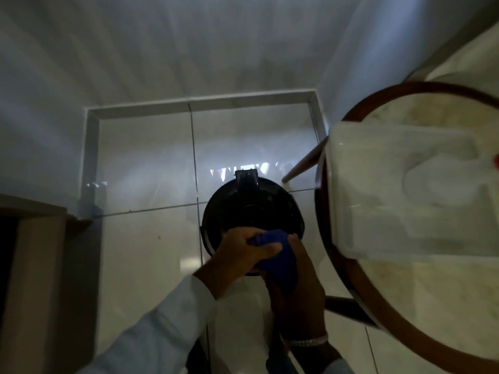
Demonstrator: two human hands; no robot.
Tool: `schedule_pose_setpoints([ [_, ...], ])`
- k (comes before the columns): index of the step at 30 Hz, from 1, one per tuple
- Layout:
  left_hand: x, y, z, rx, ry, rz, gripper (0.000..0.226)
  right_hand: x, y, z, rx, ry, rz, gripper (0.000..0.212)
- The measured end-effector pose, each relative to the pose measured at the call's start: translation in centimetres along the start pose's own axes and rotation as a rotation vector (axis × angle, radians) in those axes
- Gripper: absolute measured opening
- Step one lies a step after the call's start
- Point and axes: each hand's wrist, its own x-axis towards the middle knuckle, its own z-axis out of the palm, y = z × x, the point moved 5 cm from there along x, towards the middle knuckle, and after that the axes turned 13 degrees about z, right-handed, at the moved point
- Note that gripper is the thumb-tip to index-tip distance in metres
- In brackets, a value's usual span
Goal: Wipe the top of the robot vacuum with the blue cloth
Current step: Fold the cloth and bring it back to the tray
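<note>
Gripping the blue cloth between them, the left hand and right hand meet, both closed on it, over the near edge of the black robot vacuum on the glossy tiled floor. Just right of the hands stands a round wood-rimmed table bearing a clear plastic container.
</note>
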Motion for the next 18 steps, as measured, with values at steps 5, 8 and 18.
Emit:
schedule_pose_setpoints([
  [5,-1.2,7.8,4.4,-0.349,0.075,0.111,0.02,1.0,-2.0,-9.6,0.586,-0.045,0.48,0.089],
  [8,0.0,11.1,8.2,-0.533,0.046,0.165,0.036,4.0,-1.8,-14.1,0.689,0.031,0.568,0.081],
  [18,5.2,13.0,14.1,0.155,0.274,0.241,0.037,11.9,3.4,-17.9,0.088,0.28,0.368,0.042],
])
